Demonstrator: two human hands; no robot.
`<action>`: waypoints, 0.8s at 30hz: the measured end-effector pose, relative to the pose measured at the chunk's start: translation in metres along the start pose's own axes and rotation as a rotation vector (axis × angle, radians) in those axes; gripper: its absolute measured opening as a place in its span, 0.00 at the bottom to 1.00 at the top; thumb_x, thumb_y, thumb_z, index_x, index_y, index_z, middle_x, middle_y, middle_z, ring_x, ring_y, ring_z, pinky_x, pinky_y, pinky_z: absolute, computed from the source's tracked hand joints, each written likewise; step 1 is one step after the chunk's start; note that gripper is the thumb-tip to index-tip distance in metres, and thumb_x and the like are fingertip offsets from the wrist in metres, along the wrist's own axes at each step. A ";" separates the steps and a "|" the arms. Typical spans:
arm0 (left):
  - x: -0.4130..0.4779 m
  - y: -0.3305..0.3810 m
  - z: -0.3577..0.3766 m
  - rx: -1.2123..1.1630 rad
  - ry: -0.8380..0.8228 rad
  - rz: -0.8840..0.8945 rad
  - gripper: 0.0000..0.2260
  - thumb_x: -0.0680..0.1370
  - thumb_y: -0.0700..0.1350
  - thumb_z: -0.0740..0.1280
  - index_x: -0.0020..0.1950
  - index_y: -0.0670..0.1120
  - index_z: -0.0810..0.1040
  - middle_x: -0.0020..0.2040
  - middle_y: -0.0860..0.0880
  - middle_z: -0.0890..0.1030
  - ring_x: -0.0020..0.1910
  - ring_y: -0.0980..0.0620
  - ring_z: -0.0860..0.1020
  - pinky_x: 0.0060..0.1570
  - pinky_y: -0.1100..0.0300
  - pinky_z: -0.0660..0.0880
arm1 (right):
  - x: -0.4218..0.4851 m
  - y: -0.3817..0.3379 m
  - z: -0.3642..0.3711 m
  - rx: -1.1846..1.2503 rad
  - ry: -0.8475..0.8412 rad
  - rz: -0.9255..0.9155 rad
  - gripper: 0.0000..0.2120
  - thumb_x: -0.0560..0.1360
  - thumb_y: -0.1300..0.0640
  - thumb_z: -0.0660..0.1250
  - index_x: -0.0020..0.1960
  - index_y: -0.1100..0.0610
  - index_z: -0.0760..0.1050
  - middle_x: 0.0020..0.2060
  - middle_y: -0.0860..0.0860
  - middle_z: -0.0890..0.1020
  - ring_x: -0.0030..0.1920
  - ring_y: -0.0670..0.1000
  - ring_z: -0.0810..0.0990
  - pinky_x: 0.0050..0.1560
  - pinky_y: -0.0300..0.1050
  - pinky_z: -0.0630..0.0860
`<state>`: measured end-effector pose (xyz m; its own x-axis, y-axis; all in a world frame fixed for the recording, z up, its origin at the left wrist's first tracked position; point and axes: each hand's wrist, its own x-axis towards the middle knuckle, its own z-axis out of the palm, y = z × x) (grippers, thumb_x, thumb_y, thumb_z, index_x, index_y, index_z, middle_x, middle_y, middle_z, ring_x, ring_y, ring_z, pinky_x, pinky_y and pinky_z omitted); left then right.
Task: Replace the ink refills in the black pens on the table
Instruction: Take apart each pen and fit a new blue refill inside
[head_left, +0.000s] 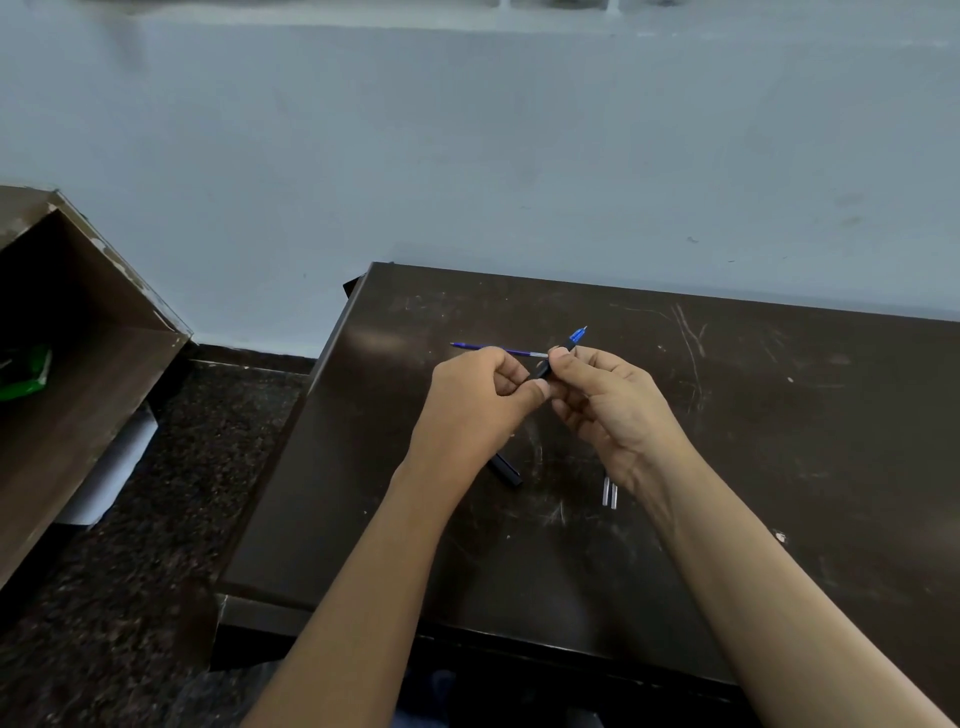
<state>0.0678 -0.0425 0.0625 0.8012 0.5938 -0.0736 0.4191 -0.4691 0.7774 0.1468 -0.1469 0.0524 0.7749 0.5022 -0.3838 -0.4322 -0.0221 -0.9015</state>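
**Black pen (544, 368) held between both hands above the table (779, 415)**

At the far left stands an open wooden shelf unit (78, 364) with a green packet (26, 371) lying inside it, and dark speckled floor (182, 519) runs between it and the table. The table top is dark brown and scratched.

The left hand (478, 400) is curled, its thumb and forefinger pinching the lower end of the black pen. Behind its knuckles a thin blue refill (493, 348) runs almost level. Its right end reaches the fingertips of the other hand, and whether it lies on the table or is held cannot be told. Under the left wrist a second black pen piece (508, 472) lies on the table, partly hidden.

The black pen slants up to the right, and its blue tip (577, 335) sticks out past the fingers. The right hand (613, 400) grips the upper part of the barrel just below that tip, the other fingers loosely bent. Below the right wrist two clear tubes (609, 492) lie side by side on the table, touching or nearly so.
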 end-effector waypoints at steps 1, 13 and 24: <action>0.000 -0.001 0.000 0.001 0.000 -0.007 0.08 0.74 0.52 0.69 0.45 0.48 0.79 0.37 0.53 0.80 0.35 0.59 0.77 0.30 0.74 0.72 | 0.000 0.000 0.000 0.000 -0.004 -0.002 0.08 0.74 0.57 0.69 0.37 0.54 0.78 0.31 0.49 0.80 0.34 0.45 0.76 0.39 0.39 0.75; 0.000 0.000 -0.001 0.011 -0.038 -0.015 0.07 0.77 0.48 0.65 0.44 0.47 0.79 0.37 0.51 0.83 0.34 0.58 0.79 0.30 0.77 0.71 | 0.001 0.003 0.000 -0.017 -0.026 -0.027 0.06 0.75 0.58 0.68 0.40 0.54 0.81 0.31 0.47 0.80 0.33 0.43 0.77 0.39 0.38 0.75; -0.002 0.006 -0.004 -0.136 -0.267 -0.104 0.13 0.82 0.45 0.57 0.53 0.45 0.81 0.44 0.49 0.83 0.35 0.59 0.75 0.39 0.65 0.72 | 0.003 -0.006 -0.007 0.178 -0.201 -0.031 0.14 0.81 0.64 0.56 0.52 0.54 0.79 0.49 0.48 0.86 0.42 0.45 0.83 0.41 0.36 0.78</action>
<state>0.0673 -0.0438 0.0698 0.8487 0.4324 -0.3045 0.4579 -0.3127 0.8322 0.1550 -0.1511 0.0550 0.6899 0.6621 -0.2929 -0.4976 0.1398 -0.8561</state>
